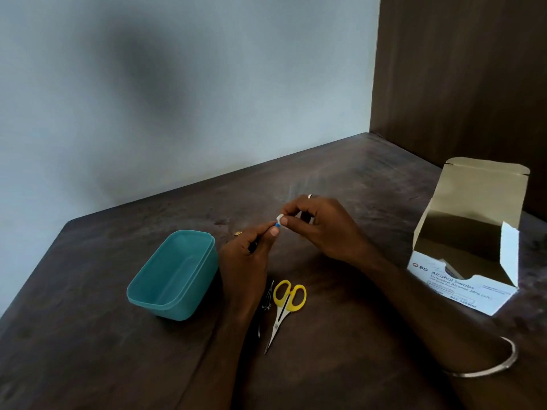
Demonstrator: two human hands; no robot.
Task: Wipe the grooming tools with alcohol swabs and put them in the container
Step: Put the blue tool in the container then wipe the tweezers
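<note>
Pinching small swab packet (pixel 278 220) between left hand (pixel 247 258) and right hand (pixel 319 229); best torn slowly, near teal container (pixel 173 275).

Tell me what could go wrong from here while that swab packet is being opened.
The small swab packet is pinched only at the fingertips of both hands, above the table; it could slip. The left hand's forearm lies close beside the scissors and thin metal tools, so it might knock them.

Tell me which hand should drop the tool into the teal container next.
Left. The left hand holds the tool and sits right beside the container; the right hand pinches the swab, farther away.
</note>
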